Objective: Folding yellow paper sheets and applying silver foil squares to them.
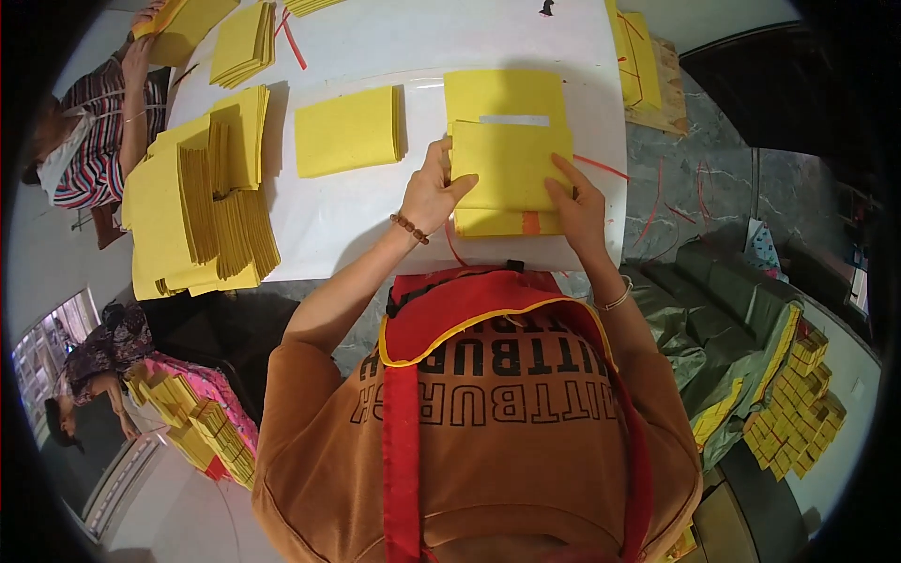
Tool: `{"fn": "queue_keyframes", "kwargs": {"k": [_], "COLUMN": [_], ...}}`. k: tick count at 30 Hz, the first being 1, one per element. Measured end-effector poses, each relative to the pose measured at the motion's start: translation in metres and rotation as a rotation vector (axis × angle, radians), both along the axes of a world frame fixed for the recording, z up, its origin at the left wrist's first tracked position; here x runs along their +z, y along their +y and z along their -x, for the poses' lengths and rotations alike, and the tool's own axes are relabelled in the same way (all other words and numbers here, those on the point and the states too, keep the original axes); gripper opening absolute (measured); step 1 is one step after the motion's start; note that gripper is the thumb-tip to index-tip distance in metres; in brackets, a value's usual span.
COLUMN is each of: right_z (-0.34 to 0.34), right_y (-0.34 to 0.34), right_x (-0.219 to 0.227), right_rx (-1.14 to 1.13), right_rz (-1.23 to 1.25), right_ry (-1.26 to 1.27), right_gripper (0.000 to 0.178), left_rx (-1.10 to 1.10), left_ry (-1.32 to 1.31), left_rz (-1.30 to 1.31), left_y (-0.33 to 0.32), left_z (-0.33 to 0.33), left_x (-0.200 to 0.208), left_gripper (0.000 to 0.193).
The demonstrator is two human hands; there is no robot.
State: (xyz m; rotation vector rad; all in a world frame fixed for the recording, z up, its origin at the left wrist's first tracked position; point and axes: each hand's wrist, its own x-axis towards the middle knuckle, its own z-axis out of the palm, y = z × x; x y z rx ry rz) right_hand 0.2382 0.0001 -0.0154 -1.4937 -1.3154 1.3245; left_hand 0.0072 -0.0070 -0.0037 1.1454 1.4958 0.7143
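My left hand [434, 195] and my right hand [580, 208] grip a stack of yellow paper [511, 167] from its two sides, thumbs on the top face. It lies over more yellow paper [502, 92], which shows beyond it with a whitish strip [514, 120] across it. Below the held stack another yellow edge shows, with an orange-red patch [530, 222] on it. A red tie [601, 167] sticks out to the right under my right hand. To the left, a separate yellow stack [345, 131] lies flat on the white table [366, 220].
Large yellow stacks [202, 202] crowd the table's left side. At the far left, a co-worker in a striped top [99, 155] handles yellow paper. Another person [108, 352] is lower left beside tied bundles [202, 427]. More bundles [798, 403] are piled at the right, near a green cover [713, 300].
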Motion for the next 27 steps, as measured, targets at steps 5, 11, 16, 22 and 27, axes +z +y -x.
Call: {"fn": "queue_keyframes", "kwargs": {"k": [5, 11, 16, 22, 27], "right_z": [0.006, 0.014, 0.013, 0.013, 0.020], "right_y": [0.000, 0.002, 0.005, 0.004, -0.027], "right_x": [0.001, 0.006, -0.001, 0.013, 0.016], "right_rx": [-0.022, -0.081, -0.080, -0.050, 0.024], "right_rz": [-0.065, -0.074, -0.169, -0.157, -0.680], "right_ry": [-0.169, -0.266, -0.356, -0.430, -1.018], "right_gripper": [0.034, 0.029, 0.029, 0.033, 0.052], "left_rx": [0.021, -0.037, -0.206, -0.509, -0.547], "left_ry": [-0.015, 0.317, 0.809, 0.811, 0.869], "left_rz": [-0.037, -0.184, -0.882, -0.753, -0.720], "left_y": [-0.002, -0.002, -0.002, 0.001, 0.001], "left_z": [0.002, 0.000, -0.015, -0.033, -0.032], "left_x": [-0.010, 0.015, 0.029, 0.002, -0.008], "left_gripper": [0.065, 0.066, 0.057, 0.059, 0.063]}}
